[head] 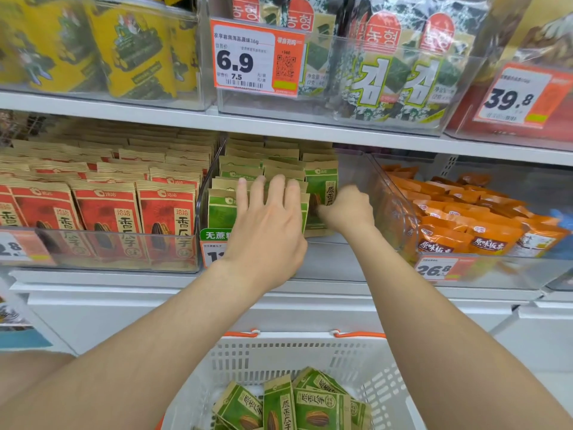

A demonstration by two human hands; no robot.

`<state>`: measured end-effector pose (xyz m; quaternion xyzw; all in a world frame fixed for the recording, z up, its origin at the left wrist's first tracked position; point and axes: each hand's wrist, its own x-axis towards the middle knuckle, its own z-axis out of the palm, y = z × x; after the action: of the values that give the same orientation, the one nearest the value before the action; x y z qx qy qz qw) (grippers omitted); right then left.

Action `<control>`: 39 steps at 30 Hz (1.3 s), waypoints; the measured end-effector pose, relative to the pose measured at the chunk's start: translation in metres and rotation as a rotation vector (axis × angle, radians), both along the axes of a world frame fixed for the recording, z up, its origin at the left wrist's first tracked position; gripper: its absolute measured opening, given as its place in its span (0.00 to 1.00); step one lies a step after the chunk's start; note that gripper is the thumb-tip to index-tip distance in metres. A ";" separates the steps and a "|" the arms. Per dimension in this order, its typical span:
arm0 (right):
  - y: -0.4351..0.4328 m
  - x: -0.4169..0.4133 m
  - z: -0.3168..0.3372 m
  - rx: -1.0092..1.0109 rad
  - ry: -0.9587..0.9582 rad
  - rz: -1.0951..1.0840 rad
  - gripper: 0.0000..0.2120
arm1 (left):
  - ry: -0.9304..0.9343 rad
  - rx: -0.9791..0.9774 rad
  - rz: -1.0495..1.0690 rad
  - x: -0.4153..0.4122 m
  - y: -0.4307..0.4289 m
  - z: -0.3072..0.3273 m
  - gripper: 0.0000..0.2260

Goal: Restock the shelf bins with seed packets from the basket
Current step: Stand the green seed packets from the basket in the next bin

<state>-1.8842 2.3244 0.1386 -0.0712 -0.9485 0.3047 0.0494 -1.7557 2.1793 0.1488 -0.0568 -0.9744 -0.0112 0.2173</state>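
In the bin [353,169], our open left grip [266,225] presses seed packets [223,209] (light, crinkly, we judge), right grip [348,209] pinching one's side edge.

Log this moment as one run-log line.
stage: restocking middle bin | left hand: flat against front packets | right hand: grips green packet at row's right | basket: holds spare packets

White shelving [279,127] (two tiers), evenly lit.

The left hand [266,231] and right hand [347,209] are bare; behind the fingers [276,193], bare wrists and forearms.
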 end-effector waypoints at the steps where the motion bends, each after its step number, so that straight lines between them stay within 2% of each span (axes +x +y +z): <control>1: 0.002 0.004 0.001 0.014 0.004 -0.001 0.19 | 0.006 0.022 -0.021 0.002 -0.001 0.000 0.33; 5: 0.005 0.026 0.002 0.091 0.103 0.006 0.13 | 0.124 0.089 -0.123 0.016 -0.006 0.002 0.29; 7: 0.004 0.037 0.001 0.104 0.338 0.010 0.10 | 0.218 0.075 -0.155 0.026 -0.007 0.005 0.22; 9: 0.005 0.051 -0.006 0.089 0.650 0.064 0.11 | 0.241 0.037 -0.169 0.036 -0.008 0.006 0.13; 11: 0.008 0.070 -0.018 0.092 0.899 0.161 0.11 | 0.092 -0.002 -0.173 0.047 -0.011 0.003 0.06; 12: 0.008 0.079 -0.026 0.127 0.994 0.233 0.11 | -0.022 -0.022 -0.157 0.051 -0.012 0.001 0.06; 14: 0.006 0.098 -0.050 0.204 1.095 0.446 0.09 | -0.249 -0.087 -0.105 0.056 -0.017 -0.011 0.08; 15: 0.004 0.107 -0.065 0.227 1.083 0.562 0.08 | -0.351 -0.143 -0.085 0.058 -0.019 -0.019 0.08; 17: -0.001 0.124 -0.100 0.290 0.938 0.722 0.08 | -0.526 -0.258 -0.082 0.059 -0.024 -0.032 0.08; 18: -0.004 0.132 -0.120 0.335 0.795 0.746 0.09 | -0.618 -0.291 -0.087 0.059 -0.026 -0.039 0.09; 21: -0.012 0.154 -0.175 0.444 0.065 0.662 0.11 | -0.854 -0.310 -0.123 0.059 -0.032 -0.056 0.12; 22: -0.011 0.159 -0.192 0.414 -0.145 0.614 0.11 | -0.905 -0.305 -0.143 0.060 -0.033 -0.061 0.13; 25: -0.001 0.174 -0.243 0.273 -0.517 0.519 0.07 | -1.002 -0.285 -0.192 0.063 -0.030 -0.075 0.16; 26: 0.004 0.178 -0.257 0.239 -0.566 0.486 0.08 | -1.014 -0.277 -0.202 0.063 -0.027 -0.076 0.17; 30: 0.006 0.199 -0.299 0.092 -0.687 0.384 0.43 | -1.015 -0.259 -0.219 0.063 -0.023 -0.079 0.16; 31: 0.004 0.202 -0.306 0.108 -0.696 0.373 0.48 | -1.010 -0.258 -0.216 0.062 -0.023 -0.079 0.16; 33: 0.001 0.208 -0.317 0.153 -0.650 0.348 0.51 | -1.002 -0.250 -0.213 0.061 -0.025 -0.081 0.16; 35: -0.001 0.207 -0.326 0.171 -0.644 0.288 0.44 | -1.003 -0.255 -0.212 0.060 -0.025 -0.080 0.17; 36: -0.002 0.208 -0.326 0.177 -0.677 0.288 0.33 | -1.006 -0.259 -0.213 0.060 -0.025 -0.080 0.17; 38: -0.003 0.210 -0.320 0.220 -0.743 0.345 0.01 | -1.011 -0.266 -0.209 0.059 -0.025 -0.081 0.16; 39: -0.004 0.209 -0.320 0.244 -0.751 0.361 0.10 | -1.017 -0.264 -0.203 0.059 -0.025 -0.080 0.16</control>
<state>-1.6749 2.3204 -0.1817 -0.0035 -0.9270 0.1469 -0.3450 -1.6969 2.1541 0.0685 -0.1650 -0.9395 0.0644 -0.2932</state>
